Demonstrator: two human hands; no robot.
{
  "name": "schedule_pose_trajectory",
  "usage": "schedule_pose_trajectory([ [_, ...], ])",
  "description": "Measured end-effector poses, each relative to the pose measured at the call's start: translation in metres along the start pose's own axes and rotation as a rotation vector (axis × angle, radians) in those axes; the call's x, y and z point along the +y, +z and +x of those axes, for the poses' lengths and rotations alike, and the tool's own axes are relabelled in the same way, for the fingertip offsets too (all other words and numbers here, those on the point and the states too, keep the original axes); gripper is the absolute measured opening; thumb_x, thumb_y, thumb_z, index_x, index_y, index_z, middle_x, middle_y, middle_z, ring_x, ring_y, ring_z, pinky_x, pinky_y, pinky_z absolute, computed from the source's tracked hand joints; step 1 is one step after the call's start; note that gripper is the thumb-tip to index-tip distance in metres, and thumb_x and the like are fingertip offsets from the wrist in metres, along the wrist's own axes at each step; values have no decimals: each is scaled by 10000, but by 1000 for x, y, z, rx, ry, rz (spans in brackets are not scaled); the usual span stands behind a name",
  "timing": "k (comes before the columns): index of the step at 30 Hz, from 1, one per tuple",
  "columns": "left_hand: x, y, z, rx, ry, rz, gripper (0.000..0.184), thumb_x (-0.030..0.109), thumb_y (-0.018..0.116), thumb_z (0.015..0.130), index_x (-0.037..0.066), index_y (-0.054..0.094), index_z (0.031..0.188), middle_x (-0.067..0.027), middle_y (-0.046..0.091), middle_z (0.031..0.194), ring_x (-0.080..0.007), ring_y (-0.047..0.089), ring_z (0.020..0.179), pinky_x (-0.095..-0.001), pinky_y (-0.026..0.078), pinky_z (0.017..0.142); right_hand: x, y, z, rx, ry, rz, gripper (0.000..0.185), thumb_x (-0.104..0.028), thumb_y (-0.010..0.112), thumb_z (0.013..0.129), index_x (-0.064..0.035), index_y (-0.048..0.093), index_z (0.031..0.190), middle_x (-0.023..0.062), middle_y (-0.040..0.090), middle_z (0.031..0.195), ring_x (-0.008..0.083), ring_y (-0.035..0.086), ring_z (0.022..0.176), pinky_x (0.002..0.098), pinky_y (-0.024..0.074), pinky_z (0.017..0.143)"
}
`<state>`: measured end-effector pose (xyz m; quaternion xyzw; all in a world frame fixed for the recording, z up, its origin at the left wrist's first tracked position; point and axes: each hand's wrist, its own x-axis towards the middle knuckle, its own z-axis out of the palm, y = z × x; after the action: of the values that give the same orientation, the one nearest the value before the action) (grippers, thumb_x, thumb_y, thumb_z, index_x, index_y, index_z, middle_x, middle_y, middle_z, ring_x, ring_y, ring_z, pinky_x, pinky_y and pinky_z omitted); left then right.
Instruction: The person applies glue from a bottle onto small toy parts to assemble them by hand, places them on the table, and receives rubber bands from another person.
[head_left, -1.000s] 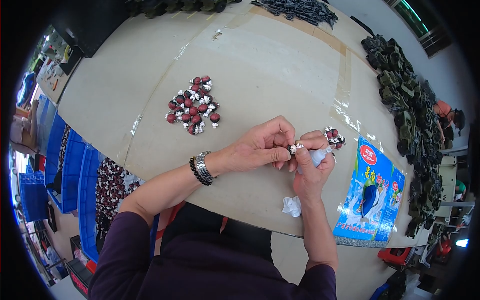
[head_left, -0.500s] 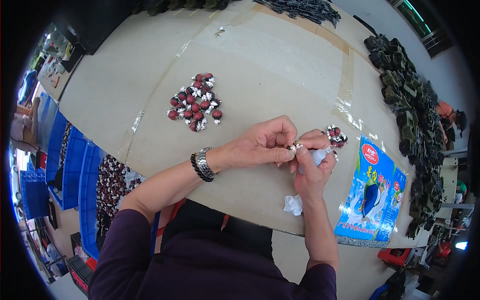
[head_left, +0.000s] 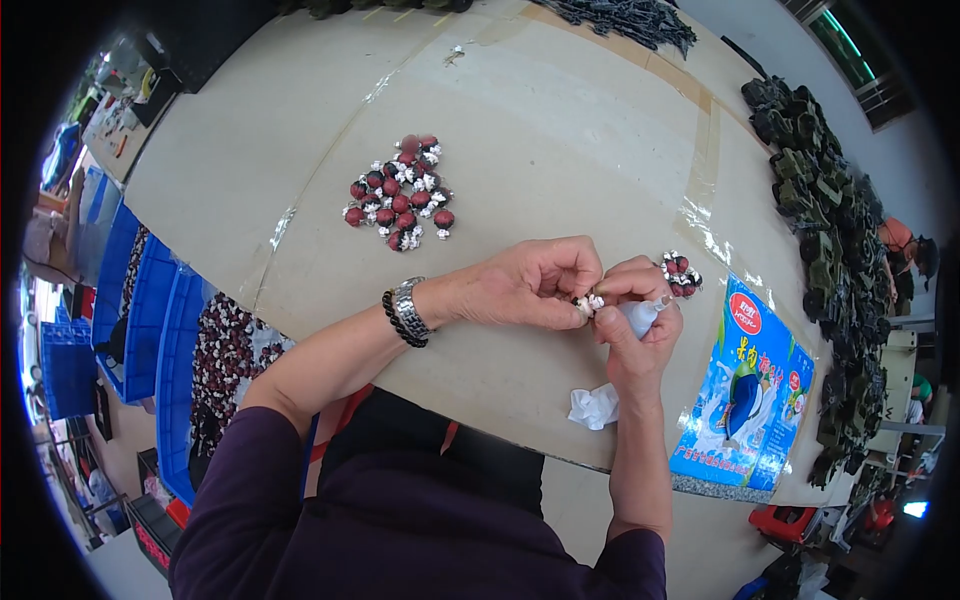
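Note:
My left hand (head_left: 530,283) is closed, thumb and forefinger pinching a small white-and-dark piece (head_left: 592,302) that resembles the little figure parts on the table. My right hand (head_left: 640,325) meets it there, its thumb and fingertips against the same piece. Tucked in the right palm is a small translucent white bottle (head_left: 645,316) with a narrow tip pointing up and right. Fingers partly cover the piece, so its details are unclear. A crumpled white tissue (head_left: 594,407) lies just below the right hand. Beyond that hand sits a small cluster of red-and-white parts (head_left: 680,274).
A larger pile of red, black and white parts (head_left: 400,195) lies left of centre on the table (head_left: 540,190). Blue bins (head_left: 176,390) hold more parts at left. A blue printed sheet (head_left: 745,390) lies right, beside dark green toy vehicles (head_left: 825,240). Another person (head_left: 900,250) is at far right.
The view has shifted slightly. Both hands keep hold of the small piece, and the bottle in the right palm now shows more, its tip turned upward.

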<state>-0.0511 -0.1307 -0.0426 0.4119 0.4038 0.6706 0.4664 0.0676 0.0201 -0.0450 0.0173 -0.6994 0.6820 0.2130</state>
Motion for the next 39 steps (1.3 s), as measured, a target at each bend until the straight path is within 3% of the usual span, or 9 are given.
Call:
schedule_pose_trajectory([
  [3,0,1,0,9,-29,42,165,8,575,853,91,433,860,61,395,817,-18,411,747,-196,388,662,-15,-6,3,-21,121,139,481,56,575,690,-57,381,1116,101,458,1032,90,461,732,225,415,655],
  [6,-3,-1,0,-6,-56,64,168,21,581,841,93,429,844,67,358,796,-21,360,713,-196,357,636,-24,-10,5,-50,89,68,509,76,549,681,-62,363,1134,120,434,1089,102,474,755,242,423,672],
  [8,-9,-4,0,-20,-34,6,137,7,607,827,66,487,857,52,492,840,-14,458,736,-194,401,633,-29,-12,4,-45,68,13,471,77,555,689,-60,391,1109,121,428,1106,115,494,782,252,440,693],
  [10,-10,-5,0,-21,-36,11,140,8,608,826,67,484,854,52,489,836,-15,452,732,-194,396,628,-33,-15,5,-40,47,-42,434,77,560,697,-58,419,1084,123,422,1124,128,514,808,262,457,713],
  [12,-11,-6,0,-25,-39,13,143,9,609,825,69,481,852,53,485,832,-16,446,728,-194,391,624,-35,-21,8,-25,-35,-213,329,55,623,725,-40,474,1003,118,442,1111,150,549,884,281,487,767],
  [16,-8,-5,0,-31,-62,43,160,22,616,821,71,465,830,46,476,818,-18,419,713,-199,377,600,-24,-42,4,42,-10,-206,344,-25,768,691,-39,514,924,120,525,1047,168,574,925,292,500,800],
  [20,-9,-6,0,-28,-66,83,181,40,631,808,69,452,813,37,474,805,-20,402,696,-200,366,579,-9,-49,11,78,-89,101,489,-98,871,599,-84,523,943,126,631,932,185,609,864,293,503,780],
  [28,-4,-5,-1,-29,-120,60,156,48,634,807,66,481,833,37,482,818,-16,413,692,-193,363,576,-4,-30,12,87,15,590,352,-249,741,802,-88,495,995,134,608,915,123,558,629,191,458,514],
  [39,-7,-3,0,-28,-104,19,151,38,643,808,71,542,915,64,473,778,0,418,660,-178,348,558,-3,-26,10,154,-38,412,264,-173,678,850,-79,482,1001,143,614,900,104,549,622,169,410,453],
])
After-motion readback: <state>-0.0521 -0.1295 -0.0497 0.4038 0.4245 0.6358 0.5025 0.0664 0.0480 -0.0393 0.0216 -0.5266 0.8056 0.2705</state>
